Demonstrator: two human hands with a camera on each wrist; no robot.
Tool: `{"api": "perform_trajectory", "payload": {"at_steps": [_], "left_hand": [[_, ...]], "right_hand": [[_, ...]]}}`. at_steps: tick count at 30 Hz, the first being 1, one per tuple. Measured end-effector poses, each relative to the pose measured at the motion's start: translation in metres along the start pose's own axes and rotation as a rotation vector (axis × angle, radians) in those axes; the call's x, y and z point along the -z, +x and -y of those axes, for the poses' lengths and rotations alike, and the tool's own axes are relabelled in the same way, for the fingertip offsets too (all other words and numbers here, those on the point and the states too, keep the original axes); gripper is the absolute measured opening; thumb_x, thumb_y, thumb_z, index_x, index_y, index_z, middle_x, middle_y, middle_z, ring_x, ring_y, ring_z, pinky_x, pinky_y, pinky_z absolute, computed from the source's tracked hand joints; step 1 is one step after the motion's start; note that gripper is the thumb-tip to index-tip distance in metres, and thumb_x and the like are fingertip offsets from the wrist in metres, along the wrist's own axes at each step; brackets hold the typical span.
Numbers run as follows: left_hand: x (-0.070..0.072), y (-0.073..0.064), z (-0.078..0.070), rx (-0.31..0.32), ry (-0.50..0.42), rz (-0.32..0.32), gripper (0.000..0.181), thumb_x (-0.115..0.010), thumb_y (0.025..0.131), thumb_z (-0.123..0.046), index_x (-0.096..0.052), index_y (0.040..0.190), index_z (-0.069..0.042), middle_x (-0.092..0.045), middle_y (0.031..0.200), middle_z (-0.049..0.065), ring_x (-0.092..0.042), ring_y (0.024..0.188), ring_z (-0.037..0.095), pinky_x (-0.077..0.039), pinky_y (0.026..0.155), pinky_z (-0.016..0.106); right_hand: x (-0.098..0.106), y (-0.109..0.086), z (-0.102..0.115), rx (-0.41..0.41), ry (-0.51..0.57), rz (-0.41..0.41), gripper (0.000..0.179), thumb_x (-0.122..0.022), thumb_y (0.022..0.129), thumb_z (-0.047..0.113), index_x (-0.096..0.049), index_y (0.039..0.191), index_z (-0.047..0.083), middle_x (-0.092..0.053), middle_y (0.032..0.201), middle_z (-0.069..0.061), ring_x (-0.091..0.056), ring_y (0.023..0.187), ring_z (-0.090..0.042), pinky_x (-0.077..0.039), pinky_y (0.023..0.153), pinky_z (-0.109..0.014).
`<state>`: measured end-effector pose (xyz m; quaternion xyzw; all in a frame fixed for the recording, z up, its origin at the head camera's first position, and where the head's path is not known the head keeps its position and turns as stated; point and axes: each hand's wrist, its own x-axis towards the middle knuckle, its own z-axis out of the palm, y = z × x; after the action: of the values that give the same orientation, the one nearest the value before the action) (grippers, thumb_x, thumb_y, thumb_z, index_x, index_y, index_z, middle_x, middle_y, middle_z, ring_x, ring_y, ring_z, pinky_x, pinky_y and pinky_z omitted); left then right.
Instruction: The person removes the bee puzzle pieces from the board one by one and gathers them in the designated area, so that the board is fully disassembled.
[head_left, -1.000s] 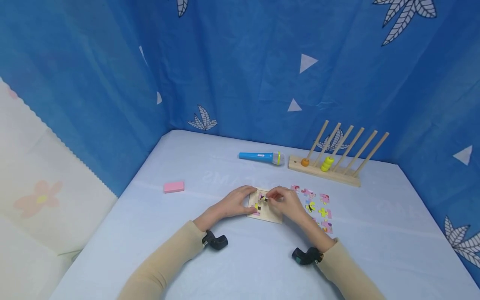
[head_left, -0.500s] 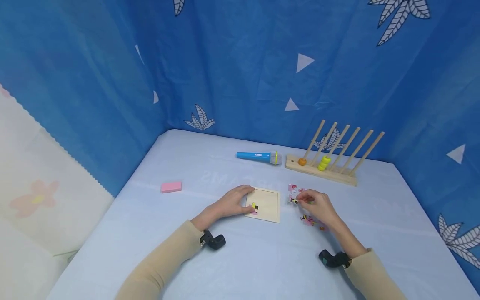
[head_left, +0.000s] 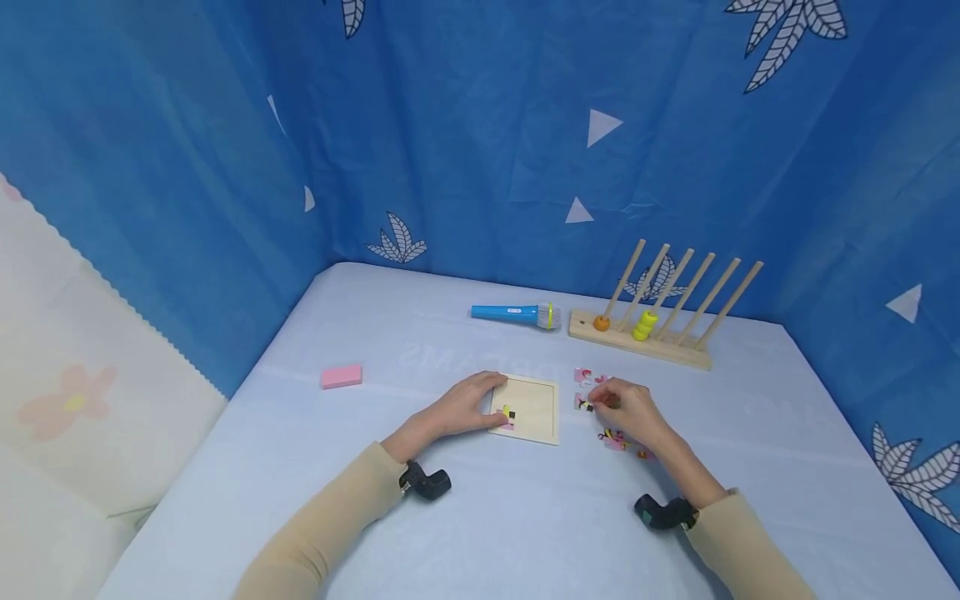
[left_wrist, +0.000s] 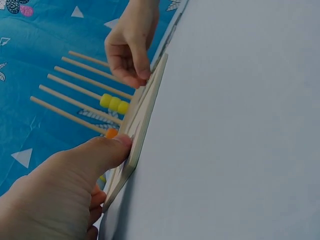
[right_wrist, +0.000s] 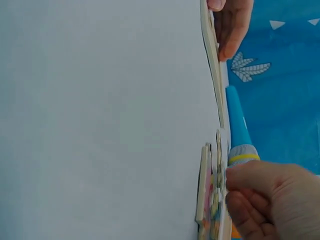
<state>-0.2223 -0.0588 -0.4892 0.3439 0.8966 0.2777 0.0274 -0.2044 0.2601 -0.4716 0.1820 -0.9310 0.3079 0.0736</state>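
My left hand (head_left: 468, 406) grips the left side of a small square wooden puzzle tray (head_left: 536, 408), fingers at its far corner. The thumb presses on a pink, yellow and black puzzle piece (head_left: 508, 414) lying in the tray's near left corner. In the left wrist view, the tray edge (left_wrist: 147, 117) is seen side-on under the thumb. To the right of the tray, my right hand (head_left: 633, 412) pinches another puzzle piece (head_left: 582, 402) low over the table, thumb and index finger at its right edge. The hand hides some of the loose pieces around it.
Loose puzzle pieces (head_left: 617, 440) lie near my right hand, with more at a pink piece (head_left: 582, 375) behind it. A blue toy microphone (head_left: 510, 313) and a wooden peg rack (head_left: 637, 340) with orange and yellow beads stand farther back. A pink block (head_left: 341, 376) lies left.
My right hand has moved right, from over the tray to the loose pieces, taking a puzzle piece out of the tray with it. My left hand stays on the tray.
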Motion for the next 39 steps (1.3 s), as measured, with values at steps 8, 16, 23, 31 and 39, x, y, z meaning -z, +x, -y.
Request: {"api": "perform_trajectory", "payload": {"at_steps": [8, 16, 23, 31, 39], "left_hand": [[0.002, -0.002, 0.002, -0.014, -0.013, 0.008, 0.073, -0.064, 0.084, -0.046, -0.042, 0.141, -0.006, -0.041, 0.144, 0.01, -0.033, 0.134, 0.024, -0.027, 0.11, 0.037], [0.004, -0.004, 0.003, -0.052, -0.007, 0.047, 0.088, -0.07, 0.077, -0.055, -0.038, 0.144, -0.008, -0.039, 0.146, 0.008, -0.031, 0.136, 0.023, -0.026, 0.111, 0.038], [0.005, -0.004, 0.002, -0.067, 0.0, 0.067, 0.09, -0.072, 0.076, -0.055, -0.038, 0.144, -0.007, -0.038, 0.147, 0.008, -0.029, 0.136, 0.024, -0.025, 0.111, 0.038], [0.005, -0.005, 0.003, -0.069, 0.006, 0.059, 0.09, -0.071, 0.076, -0.056, -0.038, 0.143, -0.007, -0.038, 0.146, 0.008, -0.03, 0.136, 0.023, -0.025, 0.111, 0.038], [0.004, -0.003, 0.003, -0.082, 0.001, 0.053, 0.09, -0.072, 0.075, -0.056, -0.039, 0.143, -0.006, -0.039, 0.145, 0.009, -0.031, 0.136, 0.023, -0.026, 0.111, 0.037]], "right_hand": [[-0.009, 0.015, 0.046, 0.016, 0.166, 0.006, 0.014, -0.071, 0.083, 0.004, -0.07, 0.096, 0.002, -0.068, 0.089, -0.003, -0.063, 0.081, -0.018, -0.055, 0.072, -0.031], [-0.047, 0.025, 0.087, 0.14, 0.253, 0.107, 0.016, -0.072, 0.082, 0.005, -0.07, 0.098, 0.003, -0.068, 0.089, -0.001, -0.063, 0.08, -0.014, -0.054, 0.074, -0.028], [-0.066, 0.025, 0.088, 0.163, 0.184, 0.11, 0.015, -0.071, 0.082, 0.005, -0.07, 0.096, 0.006, -0.067, 0.086, 0.003, -0.062, 0.08, -0.012, -0.053, 0.073, -0.026], [-0.074, 0.024, 0.087, 0.235, 0.132, 0.068, 0.013, -0.072, 0.079, 0.0, -0.071, 0.092, 0.005, -0.067, 0.084, -0.001, -0.062, 0.078, -0.012, -0.053, 0.07, -0.025], [-0.077, 0.024, 0.087, 0.295, 0.095, 0.047, 0.012, -0.073, 0.078, 0.001, -0.071, 0.089, 0.006, -0.065, 0.083, 0.0, -0.061, 0.076, -0.011, -0.052, 0.068, -0.024]]}}
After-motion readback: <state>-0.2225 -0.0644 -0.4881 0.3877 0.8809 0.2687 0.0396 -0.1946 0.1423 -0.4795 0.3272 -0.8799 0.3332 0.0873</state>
